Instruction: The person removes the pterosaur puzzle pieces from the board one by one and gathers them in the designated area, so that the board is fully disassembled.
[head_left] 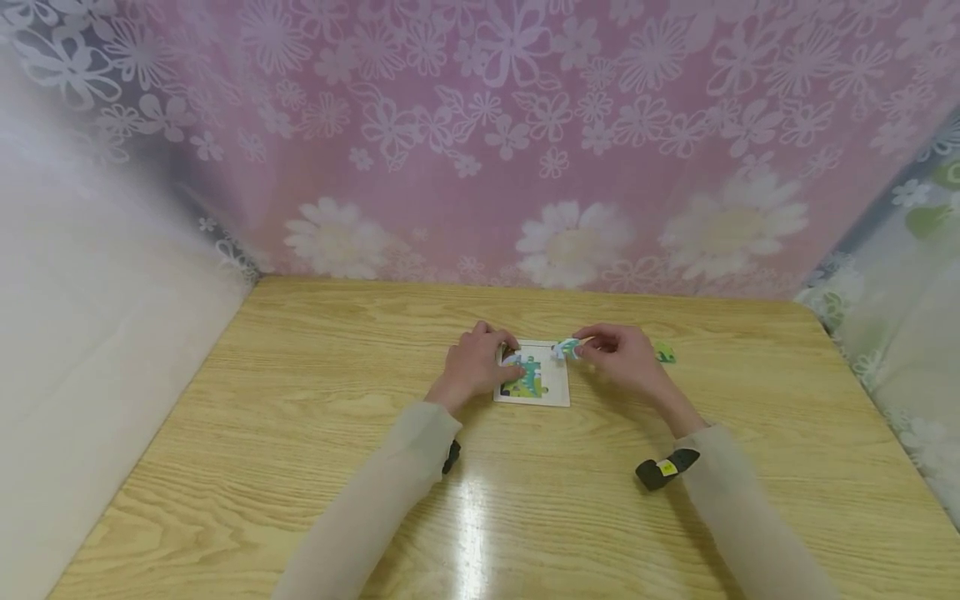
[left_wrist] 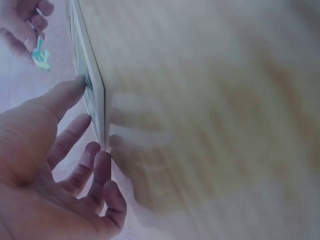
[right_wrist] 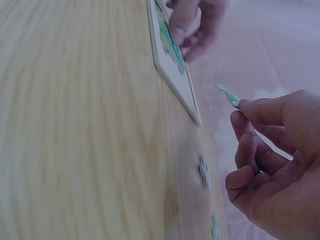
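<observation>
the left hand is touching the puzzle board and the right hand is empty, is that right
Not quite: the right hand is not empty. It pinches a puzzle piece, as the right wrist view shows. The left hand is indeed touching the puzzle board.

room above near tabletop, cloth behind
</observation>
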